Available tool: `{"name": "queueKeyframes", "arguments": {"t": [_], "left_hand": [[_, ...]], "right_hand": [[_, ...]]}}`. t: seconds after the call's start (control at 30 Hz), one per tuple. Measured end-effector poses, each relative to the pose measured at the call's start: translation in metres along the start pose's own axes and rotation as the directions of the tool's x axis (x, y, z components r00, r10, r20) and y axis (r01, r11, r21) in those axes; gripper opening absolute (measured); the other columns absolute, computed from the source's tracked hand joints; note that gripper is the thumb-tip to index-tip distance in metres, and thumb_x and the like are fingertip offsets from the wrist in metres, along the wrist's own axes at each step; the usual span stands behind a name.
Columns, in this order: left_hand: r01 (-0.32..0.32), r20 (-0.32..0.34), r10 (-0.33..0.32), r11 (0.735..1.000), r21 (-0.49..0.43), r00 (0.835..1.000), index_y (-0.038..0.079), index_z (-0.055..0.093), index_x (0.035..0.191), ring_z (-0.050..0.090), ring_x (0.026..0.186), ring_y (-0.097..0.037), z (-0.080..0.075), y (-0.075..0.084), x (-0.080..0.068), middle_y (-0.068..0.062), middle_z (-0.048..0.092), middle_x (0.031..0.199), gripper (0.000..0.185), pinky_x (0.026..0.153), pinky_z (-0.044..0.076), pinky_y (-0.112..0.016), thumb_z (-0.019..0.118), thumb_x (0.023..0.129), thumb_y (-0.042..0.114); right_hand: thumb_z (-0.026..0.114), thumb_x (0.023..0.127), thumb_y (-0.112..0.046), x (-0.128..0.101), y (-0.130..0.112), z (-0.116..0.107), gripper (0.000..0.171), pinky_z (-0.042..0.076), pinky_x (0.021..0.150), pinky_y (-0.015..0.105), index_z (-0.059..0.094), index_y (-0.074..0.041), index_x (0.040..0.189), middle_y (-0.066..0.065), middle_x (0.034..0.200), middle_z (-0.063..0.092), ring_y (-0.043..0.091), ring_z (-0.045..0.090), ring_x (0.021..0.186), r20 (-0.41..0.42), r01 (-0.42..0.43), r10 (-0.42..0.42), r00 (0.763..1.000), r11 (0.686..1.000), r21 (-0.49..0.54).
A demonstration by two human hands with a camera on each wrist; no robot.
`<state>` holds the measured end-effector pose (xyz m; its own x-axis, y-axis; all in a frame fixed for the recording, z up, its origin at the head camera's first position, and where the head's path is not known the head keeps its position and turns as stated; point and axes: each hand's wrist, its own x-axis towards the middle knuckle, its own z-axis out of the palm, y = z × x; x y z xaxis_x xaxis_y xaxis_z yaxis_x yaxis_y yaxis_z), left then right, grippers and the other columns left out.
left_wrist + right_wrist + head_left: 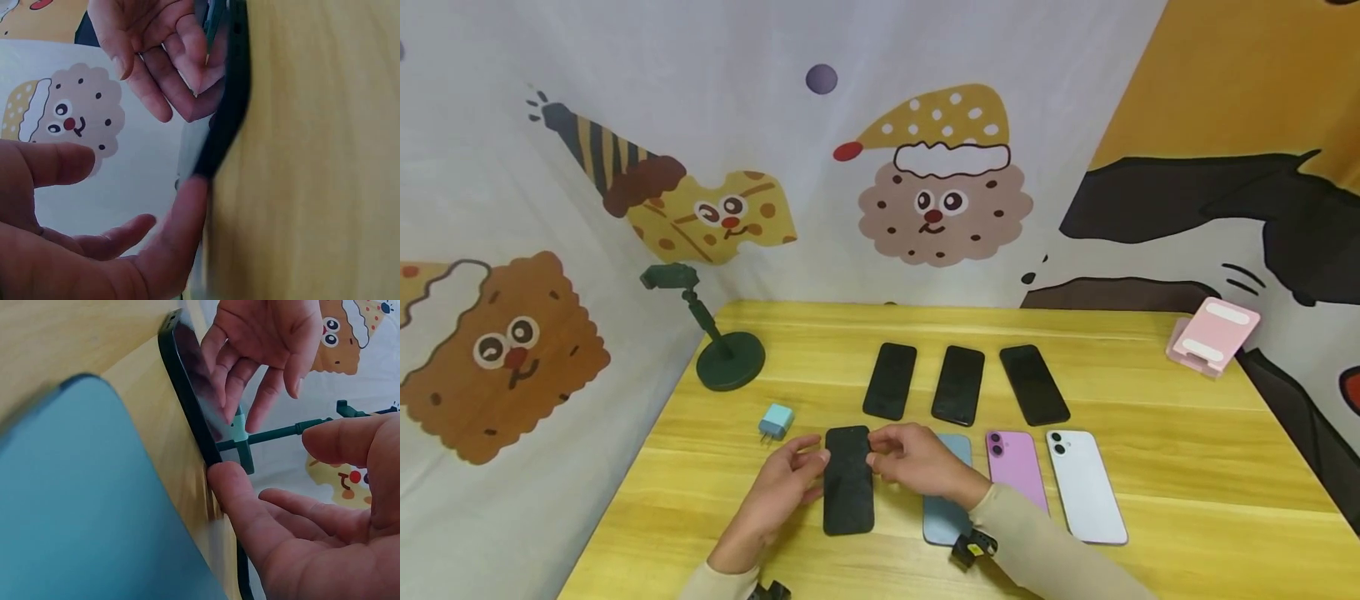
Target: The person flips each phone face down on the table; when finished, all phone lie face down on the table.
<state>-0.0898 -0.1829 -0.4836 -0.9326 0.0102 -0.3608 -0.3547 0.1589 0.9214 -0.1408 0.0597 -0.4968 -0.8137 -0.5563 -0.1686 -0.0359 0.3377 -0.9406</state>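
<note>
A phone with its black screen up lies on the wooden table between my two hands. My left hand is at its left long edge, fingers loosely bent and apart. Beside the upper right edge is my right hand. In the right wrist view a fingertip touches the side of the phone, while the other fingers stay spread. The left wrist view likewise has one fingertip against the phone's dark edge. Beneath my right wrist lies a blue phone, partly covered.
A pink phone and a white phone lie back up to the right. Farther back are three dark phones, including one. A blue charger plug, a green stand and a pink stand are on the table.
</note>
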Motion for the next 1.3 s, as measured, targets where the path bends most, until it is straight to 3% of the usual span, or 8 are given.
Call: {"name": "queueKeyframes", "arguments": {"t": [0.2,0.37,0.5,0.63,0.93,1.17,1.3], "left_hand": [[-0.04,-0.024,0.04,0.999,-0.022,0.999,-0.004,0.044,0.155,0.068,0.114,-0.029,0.002,-0.003,0.002,-0.026,0.064,0.131,0.054,0.088,0.064,-0.044,0.061,0.107,0.014],[-0.053,-0.027,0.051,0.997,-0.057,0.998,-0.004,0.044,0.155,0.066,0.11,-0.026,0.002,-0.007,0.004,-0.026,0.06,0.135,0.054,0.084,0.062,-0.041,0.062,0.105,0.006],[-0.068,-0.021,0.066,0.993,-0.094,0.998,-0.004,0.046,0.153,0.066,0.108,-0.023,0.003,-0.009,0.006,-0.026,0.057,0.137,0.055,0.082,0.061,-0.036,0.062,0.101,-0.002],[-0.082,0.011,0.085,0.982,-0.169,0.996,-0.006,0.047,0.151,0.066,0.109,-0.022,0.005,-0.009,0.006,-0.026,0.057,0.135,0.054,0.082,0.06,-0.028,0.06,0.099,-0.009],[-0.093,0.087,0.119,0.962,-0.255,0.989,-0.004,0.053,0.149,0.067,0.108,-0.019,0.011,-0.007,0.011,-0.019,0.061,0.128,0.054,0.085,0.06,-0.024,0.065,0.096,-0.007],[-0.064,0.192,0.121,0.958,-0.28,0.974,0.001,0.048,0.155,0.068,0.112,-0.019,0.017,-0.007,0.013,-0.023,0.057,0.139,0.06,0.088,0.061,-0.03,0.07,0.099,0.001],[-0.052,0.257,0.119,0.966,-0.255,0.959,0.005,0.047,0.156,0.068,0.117,-0.019,0.022,-0.006,0.014,-0.024,0.053,0.149,0.061,0.091,0.062,-0.035,0.072,0.101,0.011]], "right_hand": [[0.07,0.102,-0.027,-0.004,-0.001,0.001,0.053,0.062,0.079,0.027,0.061,0.005,0.143,0.024,0.138,0.068,0.021,0.076,0.104,-0.016,0.014,-0.014,1.0,1.0,-0.013],[0.07,0.102,-0.03,-0.007,-0.002,0.002,0.052,0.062,0.078,0.029,0.063,0.0,0.144,0.022,0.141,0.067,0.022,0.077,0.101,-0.015,0.017,-0.018,1.0,0.998,-0.054],[0.07,0.102,-0.031,-0.009,-0.002,0.004,0.05,0.063,0.09,0.036,0.065,-0.003,0.142,0.019,0.142,0.067,0.027,0.073,0.115,-0.017,0.029,-0.03,0.999,0.996,-0.087],[0.069,0.102,-0.032,-0.01,-0.003,0.004,0.049,0.062,0.096,0.04,0.066,-0.002,0.14,0.016,0.139,0.07,0.03,0.071,0.121,0.002,0.058,-0.058,0.998,0.992,-0.112],[0.069,0.102,-0.031,-0.01,-0.001,0.003,0.042,0.062,0.092,0.034,0.068,-0.006,0.136,0.012,0.133,0.072,0.025,0.073,0.116,-0.005,0.071,-0.072,0.997,0.991,-0.114],[0.067,0.105,-0.025,-0.012,0.002,0.001,0.042,0.063,0.075,0.031,0.064,-0.002,0.14,0.015,0.122,0.076,0.028,0.077,0.099,-0.025,0.042,-0.041,0.999,0.998,0.04],[0.065,0.107,-0.026,-0.014,0.004,0.0,0.042,0.065,0.078,0.036,0.062,-0.005,0.143,0.013,0.119,0.077,0.03,0.077,0.099,-0.027,0.014,-0.01,1.0,0.991,0.135]]}}
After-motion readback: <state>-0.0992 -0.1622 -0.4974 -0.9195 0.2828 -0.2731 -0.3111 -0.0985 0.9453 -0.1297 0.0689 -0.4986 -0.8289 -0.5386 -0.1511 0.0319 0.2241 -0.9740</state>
